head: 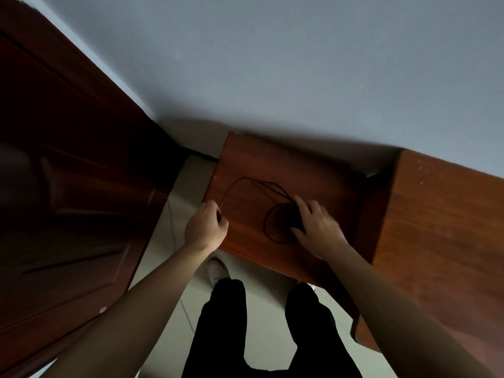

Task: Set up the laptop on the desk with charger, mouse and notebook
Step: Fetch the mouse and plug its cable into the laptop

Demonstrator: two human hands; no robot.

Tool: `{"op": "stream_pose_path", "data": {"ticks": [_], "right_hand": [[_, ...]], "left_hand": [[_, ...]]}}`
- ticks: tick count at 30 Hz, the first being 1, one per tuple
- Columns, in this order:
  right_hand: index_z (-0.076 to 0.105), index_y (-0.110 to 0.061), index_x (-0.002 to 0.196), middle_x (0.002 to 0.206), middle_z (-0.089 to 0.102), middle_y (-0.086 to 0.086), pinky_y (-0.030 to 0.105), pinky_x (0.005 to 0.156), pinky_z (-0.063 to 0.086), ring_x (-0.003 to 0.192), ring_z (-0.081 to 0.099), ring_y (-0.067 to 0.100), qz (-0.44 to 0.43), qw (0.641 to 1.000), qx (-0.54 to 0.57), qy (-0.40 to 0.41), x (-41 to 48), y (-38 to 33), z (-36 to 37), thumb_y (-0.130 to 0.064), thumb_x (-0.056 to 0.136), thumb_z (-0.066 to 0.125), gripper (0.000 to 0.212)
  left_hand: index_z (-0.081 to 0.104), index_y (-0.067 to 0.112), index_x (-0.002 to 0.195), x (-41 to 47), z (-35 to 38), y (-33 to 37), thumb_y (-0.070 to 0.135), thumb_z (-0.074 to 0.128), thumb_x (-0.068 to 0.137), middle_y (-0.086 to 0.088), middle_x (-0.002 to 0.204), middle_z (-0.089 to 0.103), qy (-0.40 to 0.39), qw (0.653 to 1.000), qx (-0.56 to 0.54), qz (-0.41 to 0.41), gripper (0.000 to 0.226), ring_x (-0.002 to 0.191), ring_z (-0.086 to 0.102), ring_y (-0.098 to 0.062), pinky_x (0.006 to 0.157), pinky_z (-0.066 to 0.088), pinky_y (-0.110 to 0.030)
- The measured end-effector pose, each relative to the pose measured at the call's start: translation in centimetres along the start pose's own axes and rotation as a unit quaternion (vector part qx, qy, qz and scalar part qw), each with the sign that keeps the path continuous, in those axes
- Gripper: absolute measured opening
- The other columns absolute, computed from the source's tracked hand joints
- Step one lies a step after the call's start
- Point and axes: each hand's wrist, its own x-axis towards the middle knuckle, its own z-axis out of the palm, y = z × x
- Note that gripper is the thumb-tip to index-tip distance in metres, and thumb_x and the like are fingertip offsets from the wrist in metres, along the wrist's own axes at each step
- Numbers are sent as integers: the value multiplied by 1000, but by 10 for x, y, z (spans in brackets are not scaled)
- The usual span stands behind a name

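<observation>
Head view, looking down: nearest are the person's black trousers [223, 323] and one pale shoe [216, 268] on the light floor [261, 309]. Past them, both bare forearms reach to a low wooden worktop [313, 170]. The left grip [206, 227] is at the worktop's left edge, its fingers curled and pinching the end of a thin black cable [240, 179]. The right grip [317, 225] grasps a small black device [296, 221] near the middle of the worktop, with the thumb on its near side and the fingers over its far side. Whether it is a mouse or a charger block, I cannot tell. The cable runs from the left grip in a wide arc over the worktop to the device and makes a loop just beside it. To the right stands a higher wooden unit [436, 227], to the left a dark wooden door [68, 173] — and behind all a grey wall [300, 64].
</observation>
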Motion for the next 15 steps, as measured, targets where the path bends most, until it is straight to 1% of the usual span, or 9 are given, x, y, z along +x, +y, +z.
{"op": "stream_pose_path", "data": {"ticks": [2, 5, 6, 8, 10, 13, 15], "right_hand": [[16, -19, 160, 137, 45, 11, 45, 87, 54, 120, 52, 31, 14, 998, 36, 44, -11, -3, -31, -49, 94, 58, 84], [21, -16, 159, 135, 47, 12, 46, 87, 55, 120, 53, 32, -4, 993, 40, 110, -29, -7, -88, -53, 94, 56, 83], [23, -15, 158, 135, 48, 12, 46, 86, 54, 120, 53, 33, -15, 990, 37, 134, -36, -8, -107, -53, 93, 57, 82], [29, -13, 156, 131, 52, 14, 46, 82, 54, 119, 55, 34, -30, 982, 31, 184, -54, -7, -149, -52, 92, 60, 81], [33, -13, 154, 128, 54, 13, 46, 79, 55, 116, 57, 33, -33, 974, 27, 224, -71, -4, -181, -51, 90, 61, 79], [34, -15, 154, 128, 55, 11, 45, 78, 56, 114, 58, 32, -26, 962, 30, 271, -89, -5, -209, -52, 89, 61, 80], [34, -16, 154, 129, 54, 11, 45, 80, 55, 115, 58, 32, -14, 953, 37, 301, -106, -11, -219, -53, 88, 62, 81]], "left_hand": [[51, 12, 88, -11, -24, 16, 22, 62, 90, -3, 87, 55, 37, 999, -6, 30, 14, 77, 60, -29, 61, 45, -35], [59, 9, 97, -19, -71, 45, 24, 63, 92, -9, 90, 64, 94, 994, 7, 63, 16, 84, 63, -32, 62, 39, -32], [61, 9, 100, -22, -88, 56, 26, 63, 93, -10, 91, 65, 115, 990, 10, 76, 19, 85, 63, -32, 62, 39, -31], [62, 9, 104, -33, -124, 81, 30, 61, 95, -10, 91, 66, 155, 982, 6, 109, 23, 83, 64, -31, 62, 45, -33], [63, 8, 104, -42, -150, 105, 31, 59, 97, -10, 88, 67, 184, 973, -22, 139, 24, 80, 64, -32, 62, 48, -35], [62, 10, 98, -52, -174, 132, 30, 59, 96, -6, 77, 65, 226, 956, -60, 180, 21, 71, 63, -31, 55, 40, -31], [62, 13, 94, -61, -190, 144, 32, 60, 95, -5, 73, 66, 245, 943, -58, 216, 19, 67, 63, -31, 54, 42, -32]]}}
